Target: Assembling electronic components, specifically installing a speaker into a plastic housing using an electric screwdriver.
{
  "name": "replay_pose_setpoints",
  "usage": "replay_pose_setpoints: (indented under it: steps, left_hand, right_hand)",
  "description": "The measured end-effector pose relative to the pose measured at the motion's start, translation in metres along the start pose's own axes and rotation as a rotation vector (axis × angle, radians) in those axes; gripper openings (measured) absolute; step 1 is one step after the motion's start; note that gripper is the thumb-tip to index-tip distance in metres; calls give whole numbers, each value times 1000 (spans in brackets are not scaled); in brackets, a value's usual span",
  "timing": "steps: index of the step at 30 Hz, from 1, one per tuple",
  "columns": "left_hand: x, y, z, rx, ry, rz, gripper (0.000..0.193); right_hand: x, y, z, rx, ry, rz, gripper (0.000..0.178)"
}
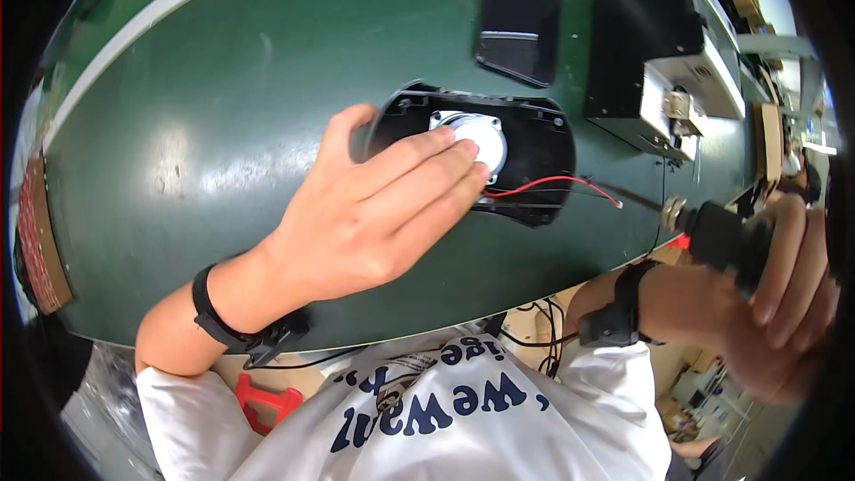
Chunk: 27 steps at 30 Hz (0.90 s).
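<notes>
I see a green, smooth worktop (205, 125) with curved-looking edges. Right of its middle, between the far and near edges, lies a shallow, black, plastic-looking housing (541, 135) with rounded ends, open side up. Inside it sits a round, silver, metal-looking disc part (488, 150) on a cornered frame. A thin red wire (548, 180) runs from it over the housing's rim toward the worktop's right edge.

The person's left hand (356, 223) is unclenched: its extended fingertips rest on the disc part, and its thumb lies by the housing's left end. The right hand (788, 285), partly blurred beyond the near right edge, is wrapped around a black, thick-bodied driver-like tool (717, 236). Its thin shaft points toward the housing; I cannot tell whether they touch.

I judge the housing light, stiff and a little slippery, best taken by its outer end walls. The disc part looks dense and hard; I would hold it by its frame and spare the wire, which seems soft and fragile.

A glossy black phone-like slab (525, 9) lies near the far edge, with a black box-shaped device (641, 36) to its right. I find no legible brand or label on the parts; large dark-blue lettering (427, 414), upside down to me, crosses the person's white shirt (552, 445).
</notes>
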<state>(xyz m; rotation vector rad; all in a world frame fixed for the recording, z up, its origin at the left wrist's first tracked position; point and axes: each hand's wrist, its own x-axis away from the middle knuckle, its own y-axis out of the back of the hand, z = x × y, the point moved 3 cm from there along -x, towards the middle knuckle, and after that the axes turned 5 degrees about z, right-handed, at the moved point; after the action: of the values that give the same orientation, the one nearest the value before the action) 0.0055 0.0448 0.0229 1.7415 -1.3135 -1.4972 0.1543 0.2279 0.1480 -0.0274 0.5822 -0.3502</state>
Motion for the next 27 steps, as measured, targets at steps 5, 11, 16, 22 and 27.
replay_pose_setpoints:
  steps: [5,11,16,22,27]
  left_hand:
    - [10,-11,-2,-29,2,-84,39]
    - [7,-11,-6,-30,20,-93,31]
    - [8,-14,-5,2,40,-108,32]
    - [5,-11,-3,-13,21,-136,30]
    - [6,-11,0,-31,15,-117,29]
  right_hand:
    - [0,-37,-28,17,-50,19,22]
    - [7,-37,-37,85,-82,-7,27]
    - [16,-30,-40,143,-108,-30,33]
    - [30,-26,-22,224,-99,-47,40]
    - [34,-20,-16,266,-83,-41,46]
